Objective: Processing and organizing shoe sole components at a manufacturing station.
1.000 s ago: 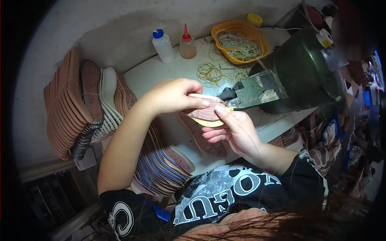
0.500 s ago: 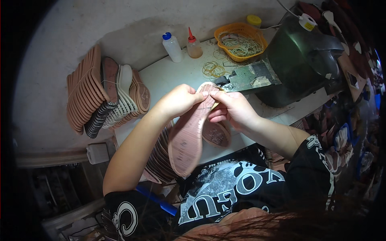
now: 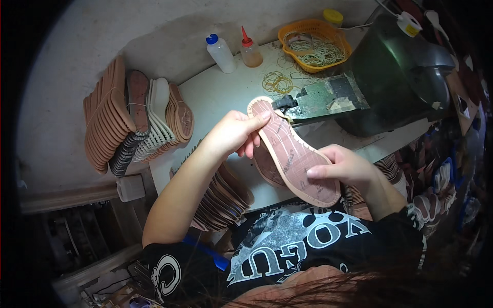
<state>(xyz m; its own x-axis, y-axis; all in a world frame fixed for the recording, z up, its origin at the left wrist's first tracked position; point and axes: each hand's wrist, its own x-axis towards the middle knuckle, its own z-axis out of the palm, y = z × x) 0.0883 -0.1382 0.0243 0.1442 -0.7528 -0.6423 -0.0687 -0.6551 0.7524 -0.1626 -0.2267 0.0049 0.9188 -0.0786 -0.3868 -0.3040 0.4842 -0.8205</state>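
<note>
I hold a pinkish-brown insole [image 3: 292, 154] between both hands, above the white table [image 3: 221, 97]. My left hand [image 3: 233, 134] pinches its far end, thumb on top; my right hand [image 3: 349, 167] grips the near end, fingers closed around the edge. The far tip is just beside the green machine [image 3: 395, 72]. I judge the work is in the middle: stacked soles [image 3: 133, 120] stand at the left, another pile [image 3: 223, 197] lies near me, and one more insole lies under this one.

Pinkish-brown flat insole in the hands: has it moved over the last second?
Yes. The pinkish-brown flat insole has swung out from the dark green machine, now lying lengthwise toward the person, held by both hands.
</note>
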